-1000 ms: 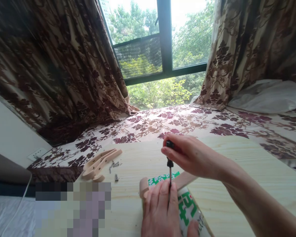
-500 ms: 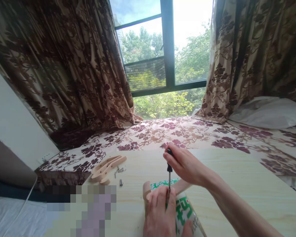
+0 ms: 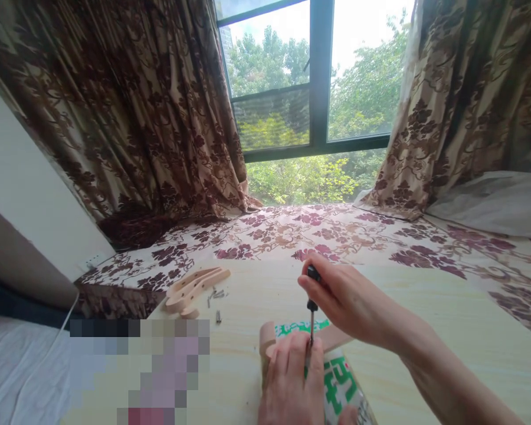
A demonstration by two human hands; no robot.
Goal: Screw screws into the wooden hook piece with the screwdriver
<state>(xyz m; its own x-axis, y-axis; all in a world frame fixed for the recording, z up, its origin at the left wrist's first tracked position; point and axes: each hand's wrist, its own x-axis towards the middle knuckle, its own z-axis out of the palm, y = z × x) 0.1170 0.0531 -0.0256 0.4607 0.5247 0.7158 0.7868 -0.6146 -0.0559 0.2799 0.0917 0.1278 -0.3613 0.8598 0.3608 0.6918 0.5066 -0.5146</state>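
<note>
My right hand [image 3: 358, 304] is closed around the black handle of a screwdriver [image 3: 312, 304], which stands nearly upright. Its metal shaft runs down to the fingers of my left hand [image 3: 289, 378], where the tip is hidden. Those left fingers press together over a pale wooden piece [image 3: 338, 339] and hold it down. One rounded end of the wood shows to the left of the fingers, and the other end runs out under my right wrist. Beneath the wood lies a package with green lettering [image 3: 340, 383]; part of it is covered by my left hand.
On the light wooden tabletop [image 3: 425, 354], curved wooden pieces with holes [image 3: 199, 289] lie at the left. Several loose screws [image 3: 218, 317] are beside them. Behind the table is a ledge with a floral cover [image 3: 283, 233], below a window. A blurred patch hides the table's left front.
The whole view has shifted slightly, so the scene sits a little further right. Both hands keep their hold, and the screwdriver stays upright at the wooden piece.
</note>
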